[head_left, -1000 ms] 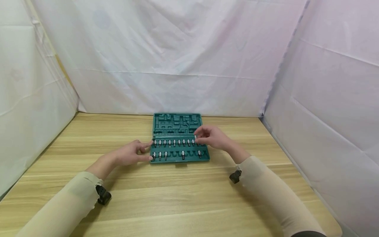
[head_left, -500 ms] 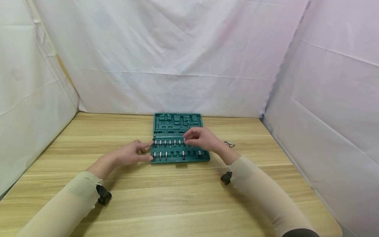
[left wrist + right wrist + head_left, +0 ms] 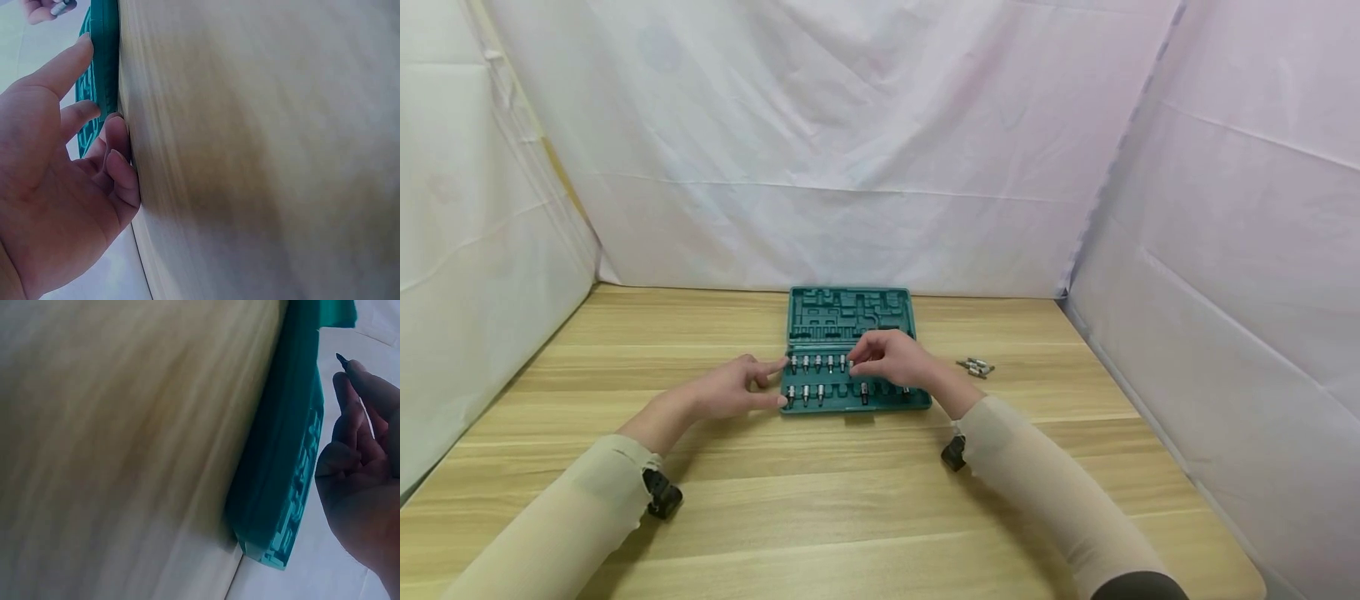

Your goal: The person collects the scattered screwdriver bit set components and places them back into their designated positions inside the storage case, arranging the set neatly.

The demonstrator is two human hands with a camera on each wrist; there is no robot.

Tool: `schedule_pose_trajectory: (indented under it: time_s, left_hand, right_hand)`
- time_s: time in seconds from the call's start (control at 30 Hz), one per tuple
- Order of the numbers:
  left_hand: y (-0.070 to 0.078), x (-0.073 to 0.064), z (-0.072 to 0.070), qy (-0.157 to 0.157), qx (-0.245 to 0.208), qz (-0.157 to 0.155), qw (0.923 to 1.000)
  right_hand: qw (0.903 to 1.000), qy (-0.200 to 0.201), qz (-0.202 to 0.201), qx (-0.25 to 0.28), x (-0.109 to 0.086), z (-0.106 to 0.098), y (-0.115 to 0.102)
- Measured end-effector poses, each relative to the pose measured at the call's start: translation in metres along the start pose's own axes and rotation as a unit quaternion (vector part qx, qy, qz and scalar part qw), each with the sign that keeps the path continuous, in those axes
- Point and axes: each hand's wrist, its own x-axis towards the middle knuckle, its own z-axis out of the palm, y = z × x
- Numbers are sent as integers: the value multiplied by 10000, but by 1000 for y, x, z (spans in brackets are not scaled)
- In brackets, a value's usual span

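A green plastic case [image 3: 831,378] lies unfolded on the table, its lid at the back. Silver bit sockets with dark tips stand in it: several at the left of the back row [image 3: 817,363] and more in the front row [image 3: 806,395]. My left hand [image 3: 726,390] touches the case's left edge with thumb and index finger extended, the other fingers bent near the tabletop in the left wrist view. Over the back row, my right hand [image 3: 891,360] pinches a bit socket [image 3: 60,9] between thumb and fingertips; its dark tip [image 3: 342,360] pokes out in the right wrist view.
Several loose bit sockets [image 3: 976,367] lie in a small pile on the wooden table [image 3: 850,500], right of the case. White cloth walls [image 3: 850,125] enclose the back and both sides. A small black camera [image 3: 662,493] sits at the left cuff.
My right hand has moved left along the back row, and slots toward its right end have been emptied. The loose pile, earlier hidden behind my right hand and arm, now shows. My left hand stays put.
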Motion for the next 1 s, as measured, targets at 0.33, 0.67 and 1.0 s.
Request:
schedule_pose_trajectory:
  time_s: [0.33, 0.67, 1.0]
  left_hand:
    - [1, -1, -1, -32, -64, -22, 10000]
    - [3, -2, 0, -58, -92, 40, 9999]
    - [3, -1, -1, -54, -56, 19, 10000]
  right_hand:
    - [9990, -387, 91, -211, 11, 14, -8]
    - [9958, -576, 190, -690, 18, 23, -13]
    - [9931, -929, 162, -699, 18, 21, -13]
